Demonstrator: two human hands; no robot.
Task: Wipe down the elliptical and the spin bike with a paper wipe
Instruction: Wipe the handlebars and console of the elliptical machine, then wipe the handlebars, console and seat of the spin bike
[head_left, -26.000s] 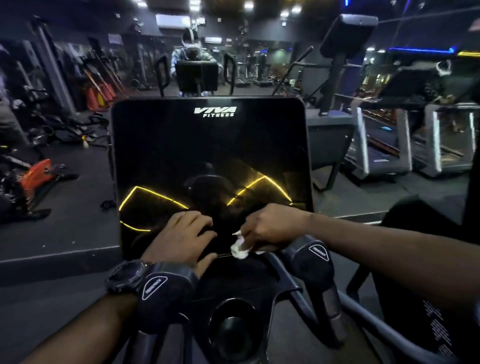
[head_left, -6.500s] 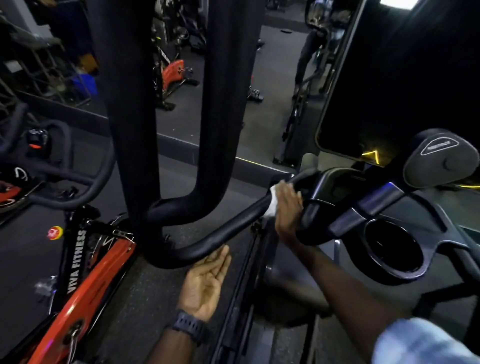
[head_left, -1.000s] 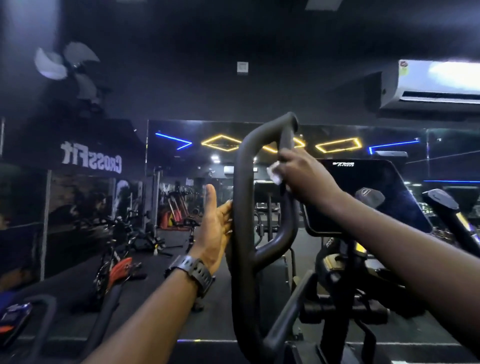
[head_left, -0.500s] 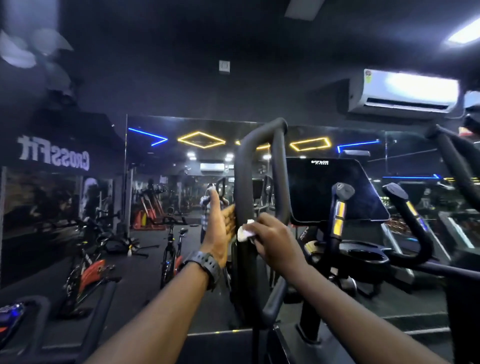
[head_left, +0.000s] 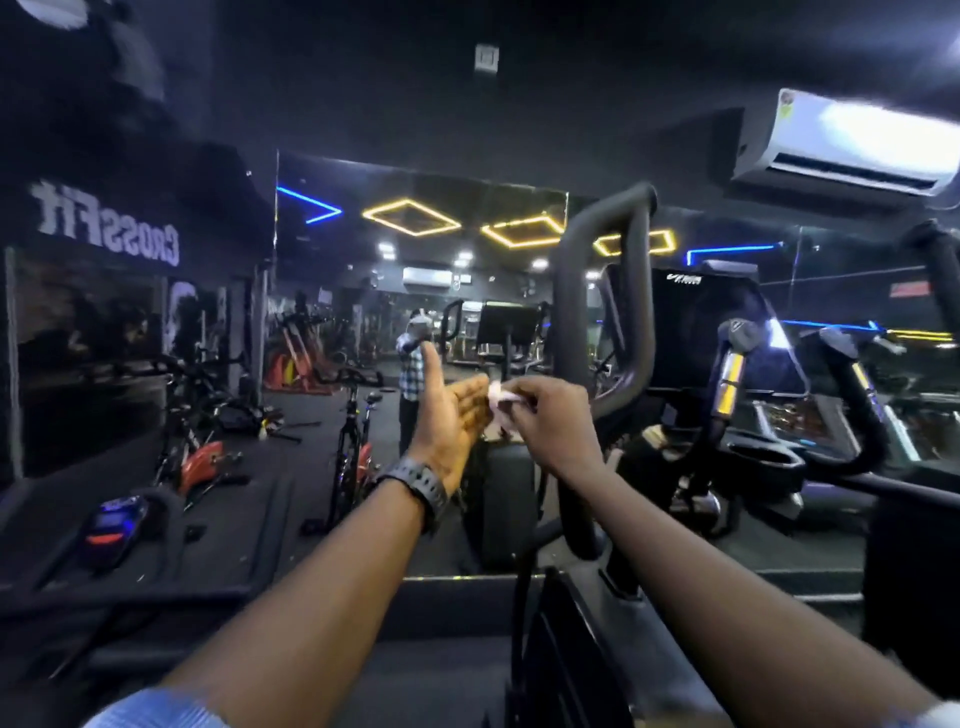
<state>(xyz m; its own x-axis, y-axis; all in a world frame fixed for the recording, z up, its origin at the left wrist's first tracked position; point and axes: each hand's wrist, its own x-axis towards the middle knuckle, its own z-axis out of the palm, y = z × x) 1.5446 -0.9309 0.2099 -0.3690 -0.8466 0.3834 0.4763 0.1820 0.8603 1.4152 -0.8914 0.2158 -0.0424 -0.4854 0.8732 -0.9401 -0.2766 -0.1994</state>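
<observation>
My right hand (head_left: 550, 418) pinches a small crumpled white paper wipe (head_left: 500, 396) in the air, just left of the elliptical's tall black loop handle (head_left: 602, 312). My left hand (head_left: 452, 415), with a dark watch at the wrist, is held upright and open, palm facing right, its fingertips touching the wipe. Neither hand touches the handle. The elliptical's dark console screen (head_left: 701, 332) and two short grips with yellow strips (head_left: 730, 374) stand to the right. A spin bike's handlebar and display (head_left: 111, 525) sit low at the left.
A wall mirror ahead reflects me, gym machines and yellow and blue ceiling lights (head_left: 410, 218). Orange spin bikes (head_left: 200, 462) stand on the dark floor at left. An air conditioner (head_left: 852, 143) hangs at the upper right. The elliptical's cup holder (head_left: 763, 457) lies right.
My right hand has come off the loop handle with the wipe and moved left to meet my left palm. My left hand has drifted away from the handle.
</observation>
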